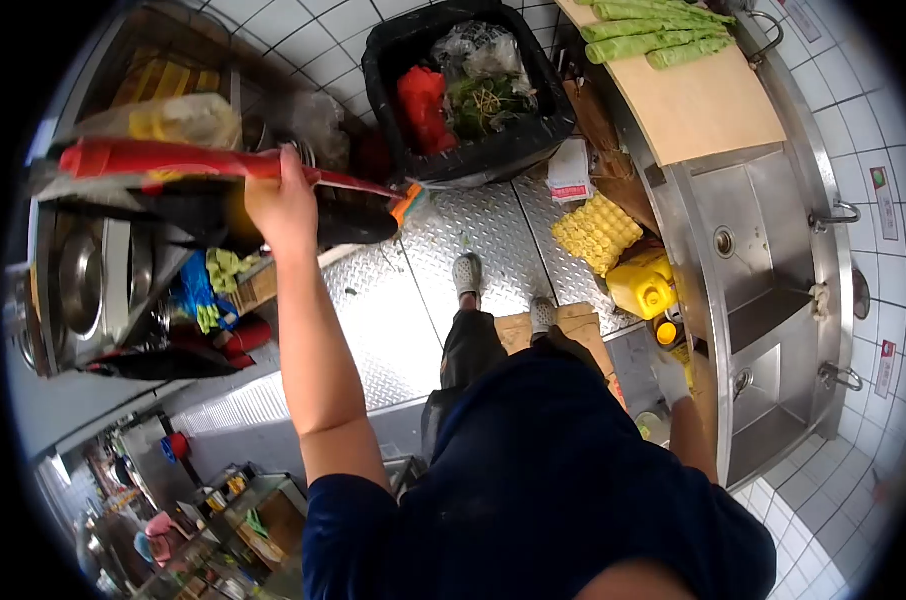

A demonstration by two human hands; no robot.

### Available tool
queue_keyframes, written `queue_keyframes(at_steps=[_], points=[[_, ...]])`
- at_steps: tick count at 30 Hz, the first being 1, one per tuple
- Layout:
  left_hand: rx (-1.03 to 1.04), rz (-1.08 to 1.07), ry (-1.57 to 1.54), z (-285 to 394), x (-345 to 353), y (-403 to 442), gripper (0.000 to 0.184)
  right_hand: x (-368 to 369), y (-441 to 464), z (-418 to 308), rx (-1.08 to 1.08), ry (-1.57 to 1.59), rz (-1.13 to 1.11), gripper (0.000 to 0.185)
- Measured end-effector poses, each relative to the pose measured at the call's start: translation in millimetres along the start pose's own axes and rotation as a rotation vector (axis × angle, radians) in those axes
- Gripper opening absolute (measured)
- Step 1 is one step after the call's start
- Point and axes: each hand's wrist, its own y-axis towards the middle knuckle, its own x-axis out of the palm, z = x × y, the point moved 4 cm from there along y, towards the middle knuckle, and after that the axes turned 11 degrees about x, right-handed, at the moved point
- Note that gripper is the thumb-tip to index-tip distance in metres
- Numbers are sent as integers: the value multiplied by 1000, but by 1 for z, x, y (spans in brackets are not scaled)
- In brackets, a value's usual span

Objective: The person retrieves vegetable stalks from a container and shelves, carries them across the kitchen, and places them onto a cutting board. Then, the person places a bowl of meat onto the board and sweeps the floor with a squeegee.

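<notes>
My left hand (281, 200) is stretched forward on the left, its fingers wrapped round the red handle of a broom (208, 162). The handle's near end looks large at the left, and its orange and green head (406, 205) is close to the metal floor beside the black bin. Low beside the sink cabinet is my right hand (670, 377), pale as if gloved. It is near a yellow jug (643, 285) and an orange round cap or cup (666, 332); its fingers are too unclear to read.
A black-lined bin (473, 165) holds rubbish. Steel sinks (708, 250) run along the right, with a board (713, 110) bearing green stalks (653, 30). A yellow textured bundle (595, 233) and flattened cardboard (578, 325) lie on the floor. Crowded shelves (113, 270) stand left.
</notes>
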Motion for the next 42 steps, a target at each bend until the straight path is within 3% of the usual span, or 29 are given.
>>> queue_keyframes(at_steps=[2, 7, 12, 14, 18, 19, 21, 22, 24, 25, 26, 27, 28, 29, 30, 33, 34, 36, 37, 40, 42], points=[[-2, 35, -23, 28, -28, -37, 16, -5, -11, -72, -134, -57, 26, 43], [-57, -10, -24, 81, -137, -117, 9, 39, -32, -191, -414, -38, -240, 46], [-120, -79, -114, 67, -259, -198, 11, 161, -92, -273, -648, -227, -430, 44], [-130, -112, -121, 51, -310, -238, 17, 228, -146, -293, -658, -275, -593, 45], [-325, -138, -110, 21, -399, -307, 20, 397, -260, -287, -290, -326, -1087, 52], [-313, -122, -90, 4, -419, -326, 21, 435, -294, -284, -391, -363, -1155, 59], [-350, -200, 123, -27, -459, -355, 15, 490, -378, -288, -852, -305, -1170, 80], [-379, -241, 224, -38, -474, -370, 11, 495, -432, -297, -1197, -193, -1099, 95], [-316, -295, 242, -76, -498, -403, 4, 518, -500, -296, -1340, -143, -1159, 117], [-458, -313, 189, -100, -504, -420, 6, 526, -528, -298, -1278, -84, -1316, 118], [-601, -327, 144, -117, -508, -431, 10, 539, -547, -295, -1245, 87, -1394, 102], [-600, -288, 47, -127, -507, -437, 10, 555, -553, -291, -1154, 10, -1373, 83], [-331, -370, 130, -129, -510, -433, 10, 572, -554, -287, -1063, -64, -1348, 66], [-57, -412, 225, -131, -514, -431, 13, 590, -546, -284, -1040, 15, -1369, 37], [-31, -402, 289, -147, -519, -438, 18, 608, -537, -280, -1019, 94, -1389, 17], [-168, -188, 692, -192, -515, -478, 31, 629, -510, -291, -1186, -55, -1384, 14], [-305, -127, 659, -233, -513, -504, 38, 638, -497, -288, -1231, -52, -1392, 14], [-587, 59, 385, -278, -498, -529, 41, 645, -484, -283, -1121, -48, -1434, 11], [-694, 87, 374, -281, -489, -526, 40, 644, -475, -280, -1105, -65, -1426, 11], [-741, 84, 528, -298, -448, -504, 32, 632, -429, -293, -930, -219, -1328, 11], [-790, 29, 562, -301, -412, -478, 30, 613, -411, -332, -1071, -233, -1335, 8]])
